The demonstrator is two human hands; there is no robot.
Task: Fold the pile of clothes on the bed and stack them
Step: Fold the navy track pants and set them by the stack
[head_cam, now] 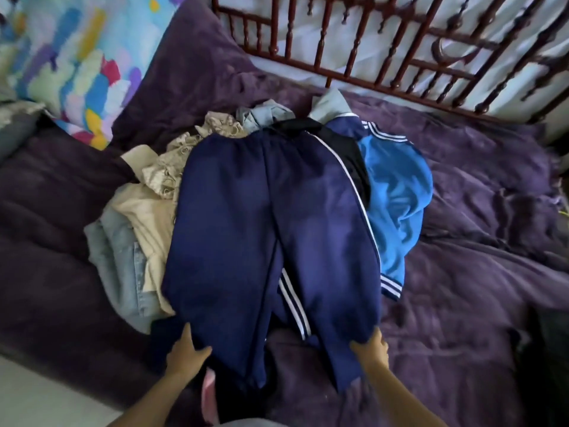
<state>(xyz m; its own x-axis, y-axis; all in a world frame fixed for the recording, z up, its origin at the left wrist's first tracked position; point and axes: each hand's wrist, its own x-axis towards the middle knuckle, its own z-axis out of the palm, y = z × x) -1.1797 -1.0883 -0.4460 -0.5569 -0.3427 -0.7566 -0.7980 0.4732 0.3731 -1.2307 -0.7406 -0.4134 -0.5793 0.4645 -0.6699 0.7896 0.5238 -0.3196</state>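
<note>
On bed (462, 303), navy track pants (271, 211) lie spread over clothes pile (144, 211). Long axis runs near-far: waistband far, cuffs near. Left grip (187, 349) pinches left leg's outer edge, right grip (371, 346) clamped on right leg's. Both equally close. Next fold is probably leg onto leg, sideways.

bare purple bedspread (477, 303) lies open to the right of the clothes pile (147, 211) and along its near left, room to reach in. navy track pants (271, 226) drape over the pile's middle. the red wooden headboard (369, 50) walls off the far side; a purple pillow (191, 72) and a patterned cushion (70, 57) crowd the far left
</note>
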